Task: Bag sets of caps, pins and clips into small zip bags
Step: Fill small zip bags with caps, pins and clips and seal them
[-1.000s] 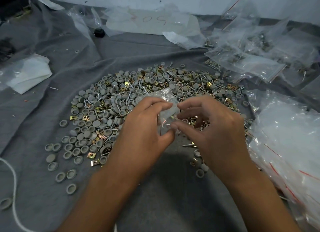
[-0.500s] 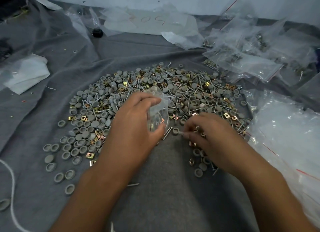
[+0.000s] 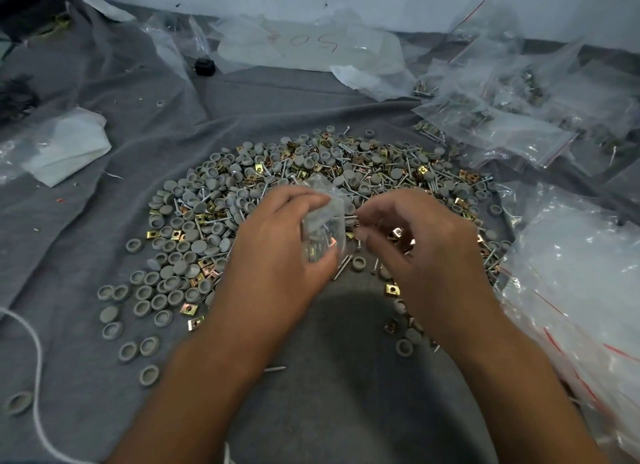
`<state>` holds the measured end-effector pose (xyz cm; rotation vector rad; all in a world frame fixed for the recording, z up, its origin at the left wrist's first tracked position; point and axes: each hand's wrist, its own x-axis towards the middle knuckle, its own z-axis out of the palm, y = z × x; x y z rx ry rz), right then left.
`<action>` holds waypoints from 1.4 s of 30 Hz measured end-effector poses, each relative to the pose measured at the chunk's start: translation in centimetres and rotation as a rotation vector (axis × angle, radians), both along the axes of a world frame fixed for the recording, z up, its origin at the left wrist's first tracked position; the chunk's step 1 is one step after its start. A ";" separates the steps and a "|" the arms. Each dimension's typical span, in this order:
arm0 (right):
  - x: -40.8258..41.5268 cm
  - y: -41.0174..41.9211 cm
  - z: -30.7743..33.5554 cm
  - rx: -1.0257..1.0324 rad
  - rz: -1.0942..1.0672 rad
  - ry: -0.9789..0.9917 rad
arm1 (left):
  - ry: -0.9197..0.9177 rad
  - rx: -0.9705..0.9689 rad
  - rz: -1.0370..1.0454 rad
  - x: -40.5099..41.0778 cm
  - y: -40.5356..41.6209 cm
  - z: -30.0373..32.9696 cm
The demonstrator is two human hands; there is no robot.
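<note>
A wide heap of grey round caps (image 3: pixel 194 207), steel pins (image 3: pixel 408 172) and brass clips (image 3: pixel 194 321) lies on grey cloth. My left hand (image 3: pixel 277 255) grips a small clear zip bag (image 3: pixel 323 228) above the heap's near edge; clips and pins show inside the bag. My right hand (image 3: pixel 422 248) is just right of the bag, fingers curled, fingertips pinched at the bag's mouth. What those fingertips hold is too small to make out.
Filled zip bags (image 3: pixel 485 124) pile up at the back right. A stack of unused clear bags (image 3: pixel 581 283) lies at the right. Crumpled white plastic (image 3: pixel 65 144) sits at the left, a white cord (image 3: pixel 34 359) at the near left, a marked plastic sheet (image 3: pixel 311 44) at the back.
My right hand dropped to the heap's near edge, then rose again to the bag's mouth. My left hand kept hold of the bag and shifted slightly.
</note>
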<state>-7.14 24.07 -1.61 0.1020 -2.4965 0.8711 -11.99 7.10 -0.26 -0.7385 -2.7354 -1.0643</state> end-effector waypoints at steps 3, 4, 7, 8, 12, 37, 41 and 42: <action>-0.5 0.6 -1.1 0.222 0.039 -0.382 | 0.074 0.053 0.132 -0.1 -0.3 0.4; -0.6 0.4 -1.5 0.277 0.059 -0.456 | 0.100 0.062 0.154 -0.2 -0.4 0.5; -1.2 -0.2 -2.0 0.383 0.074 -0.469 | 0.117 0.022 0.145 -0.3 -0.4 0.5; -1.3 -0.2 -2.0 0.418 0.066 -0.442 | 0.101 -0.004 0.126 -0.3 -0.5 0.3; -1.0 0.3 -2.2 0.442 0.080 -0.438 | 0.054 -0.060 0.061 -0.3 -0.4 -0.3; -0.9 -1.6 -0.6 -0.009 0.080 0.138 | 0.019 -0.061 -0.020 -0.2 0.2 -0.7; -0.8 0.9 -0.4 -0.090 -0.148 -0.087 | 0.030 -0.031 0.014 -0.4 -0.2 -0.7; -0.7 1.6 -0.7 -0.066 -0.218 -0.235 | 0.036 -0.036 0.014 -0.3 -0.2 -0.7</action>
